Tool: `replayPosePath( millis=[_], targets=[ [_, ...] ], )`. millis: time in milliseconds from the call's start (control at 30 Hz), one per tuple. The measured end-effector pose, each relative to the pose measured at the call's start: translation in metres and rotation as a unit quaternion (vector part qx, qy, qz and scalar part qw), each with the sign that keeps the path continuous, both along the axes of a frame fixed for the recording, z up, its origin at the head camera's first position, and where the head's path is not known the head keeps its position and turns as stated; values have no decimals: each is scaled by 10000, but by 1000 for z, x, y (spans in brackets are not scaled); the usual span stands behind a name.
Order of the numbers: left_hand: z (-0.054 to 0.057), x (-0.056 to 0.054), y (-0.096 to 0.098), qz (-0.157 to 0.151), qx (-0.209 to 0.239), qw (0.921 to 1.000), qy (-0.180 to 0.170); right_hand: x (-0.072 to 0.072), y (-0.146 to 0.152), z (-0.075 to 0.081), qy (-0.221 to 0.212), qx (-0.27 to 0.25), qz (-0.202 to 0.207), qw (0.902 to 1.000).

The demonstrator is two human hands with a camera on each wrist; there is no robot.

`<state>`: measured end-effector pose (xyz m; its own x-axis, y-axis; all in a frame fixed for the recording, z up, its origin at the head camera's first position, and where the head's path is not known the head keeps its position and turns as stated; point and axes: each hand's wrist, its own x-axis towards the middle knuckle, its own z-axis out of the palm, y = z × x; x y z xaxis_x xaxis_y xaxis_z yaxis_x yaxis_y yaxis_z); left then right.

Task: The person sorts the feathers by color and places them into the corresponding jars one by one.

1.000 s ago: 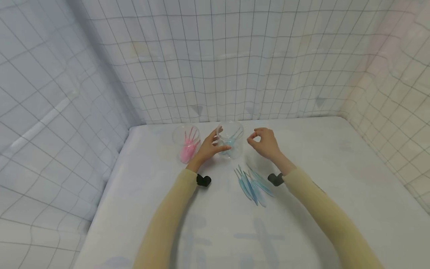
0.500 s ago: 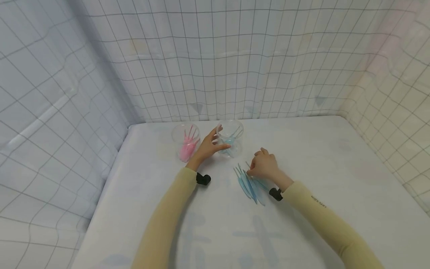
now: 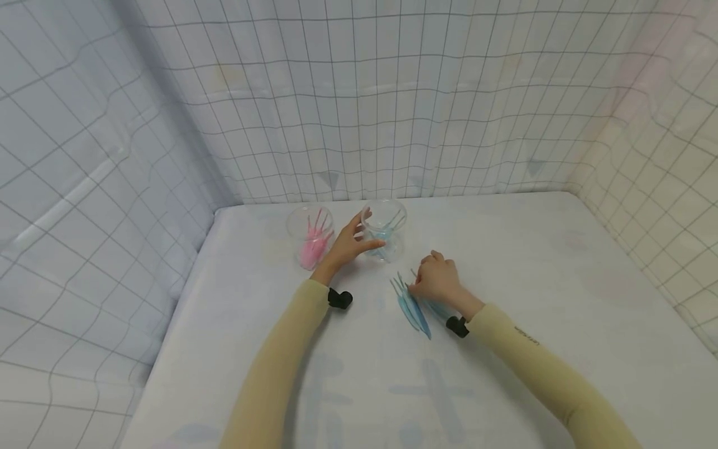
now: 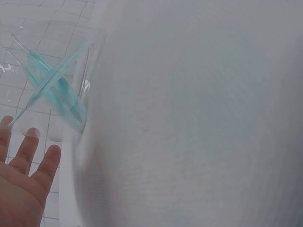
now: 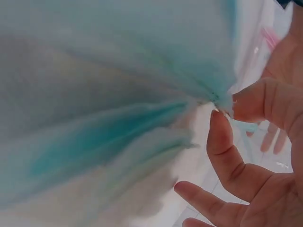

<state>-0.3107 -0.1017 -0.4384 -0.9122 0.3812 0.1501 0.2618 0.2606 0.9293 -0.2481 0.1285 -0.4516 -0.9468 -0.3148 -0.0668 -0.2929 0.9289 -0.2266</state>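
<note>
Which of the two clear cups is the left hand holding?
The cup with blue pieces inside, on the right in the head view; the left hand holds it. The other cup contains pink pieces.

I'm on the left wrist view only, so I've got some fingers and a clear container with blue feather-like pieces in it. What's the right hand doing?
Observer: The right hand is pinching a blue feather-like piece near its narrow end.
Operator: Are any more of those lying around?
Observer: Yes, the head view shows loose blue pieces on the table, right by that hand.
Operator: And what's over on the person's left?
Observer: A second clear container, just left of the left hand, with pink pieces in it.
</note>
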Motion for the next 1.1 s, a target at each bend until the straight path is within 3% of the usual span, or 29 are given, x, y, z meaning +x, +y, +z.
replayPosePath(
  millis=[200,333,433,533,633,733,900,1000,1100],
  targets=[
    [0,-1,-1,0,23,10000,-44,-12,12,13,-64,-953,-177,9953],
    [1,0,-2,-7,42,10000,-56,-21,16,29,-167,-2117,-327,9766],
    [1,0,-3,-12,49,10000,-65,-29,15,43,83,-2958,-353,9546],
    [1,0,-2,-64,89,9999,-63,-36,14,59,610,-3619,-418,9293],
    [0,0,-2,-118,112,9999,-54,-45,10,73,1063,-4226,-689,8974],
    [-1,-1,-1,-113,70,9999,-37,-54,4,83,1365,-4839,-1006,8586],
    [-4,-2,-2,-38,11,10000,-36,-69,-15,85,1830,-5526,-1270,8031],
    [-5,-3,-1,-33,18,10000,-53,-75,-25,82,1971,-5758,-1317,7825],
    [-8,-4,0,-25,72,9999,-78,-76,-32,78,1903,-5847,-1363,7768]
  ],
)
